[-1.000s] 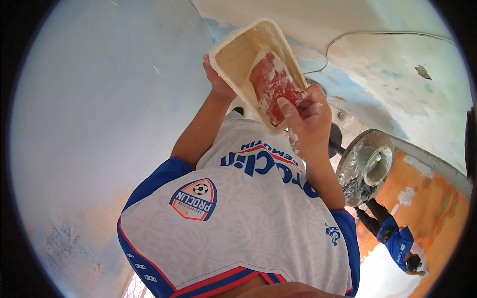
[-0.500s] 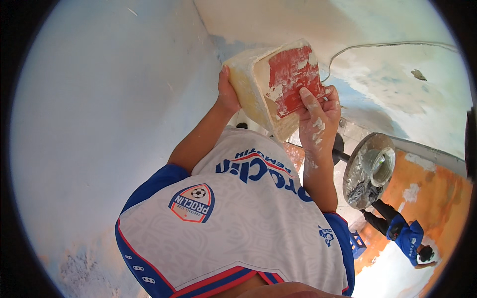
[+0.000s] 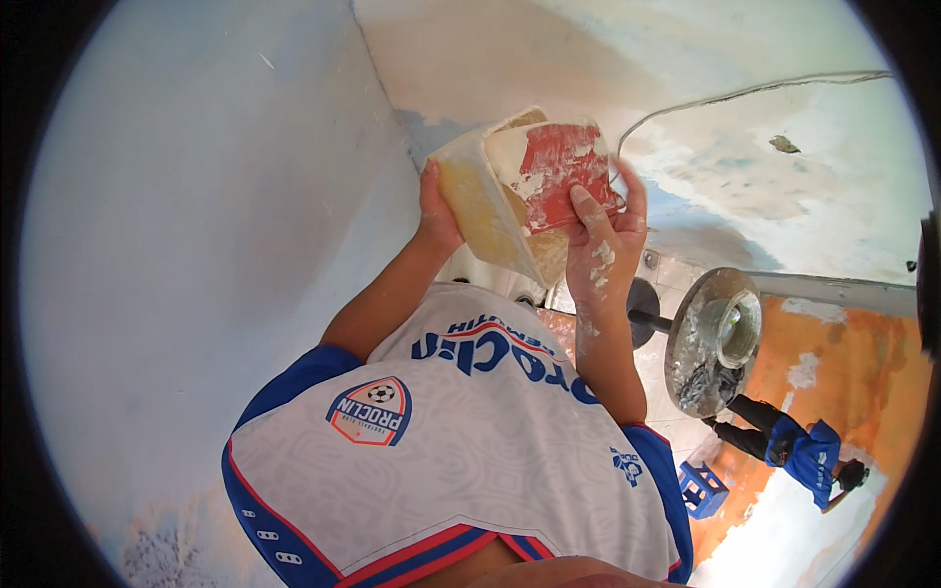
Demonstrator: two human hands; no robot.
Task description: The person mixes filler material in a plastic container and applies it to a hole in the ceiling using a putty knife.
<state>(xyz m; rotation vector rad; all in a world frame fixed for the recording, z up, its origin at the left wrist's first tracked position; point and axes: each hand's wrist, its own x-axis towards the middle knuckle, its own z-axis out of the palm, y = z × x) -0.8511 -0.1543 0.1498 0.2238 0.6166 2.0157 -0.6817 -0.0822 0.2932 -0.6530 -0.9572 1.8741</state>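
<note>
My left hand [image 3: 438, 208] grips the side of a yellowish plastic tub [image 3: 478, 218], smeared with pale putty and tilted in front of my chest. In my right hand [image 3: 603, 250] is a flat red putty spreader [image 3: 561, 162], streaked with the same pale putty. The right thumb presses on its face, while the fingers behind it are partly hidden. The spreader lies across the mouth of the tub, next to its rim, and covers part of the inside. Dried putty spots the right hand and wrist.
A putty-stained round table [image 3: 683, 338] on a post stands to the right, with a pale bowl-like container [image 3: 742, 331] and a crumpled dark bag [image 3: 708, 386] on it. Beyond are a blue stool [image 3: 703, 490] and a co-worker [image 3: 806, 463] by the orange wall. A cable [image 3: 725, 101] crosses the patchy wall.
The tub and both hands have shifted slightly left and down in view. The spreader sits lower and more level against the tub, and the right fingers have spread a little.
</note>
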